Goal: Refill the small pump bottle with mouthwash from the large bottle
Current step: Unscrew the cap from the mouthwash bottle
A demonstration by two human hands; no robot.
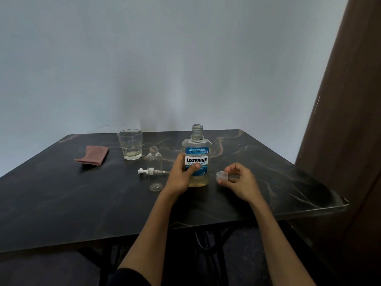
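Dark marbled table [257, 182] stands against a plain grey wall, and on it both bottles already stand uncapped. Judging from this, the opening steps are done and the pouring has not begun: the small pump bottle [154, 168] looks empty, upright with a bare neck, and its white pump head [149, 171] lies on the table just behind it. The left hand [181, 176] grips the large bottle [196, 159] around its labelled middle, thumb across the front; this bottle stands upright just right of the small one, with pale yellowish liquid only near its base. The right hand [239, 182] pinches the clear cap [222, 176] just beside it. A glass [130, 144] and a folded cloth [92, 155] sit further left.
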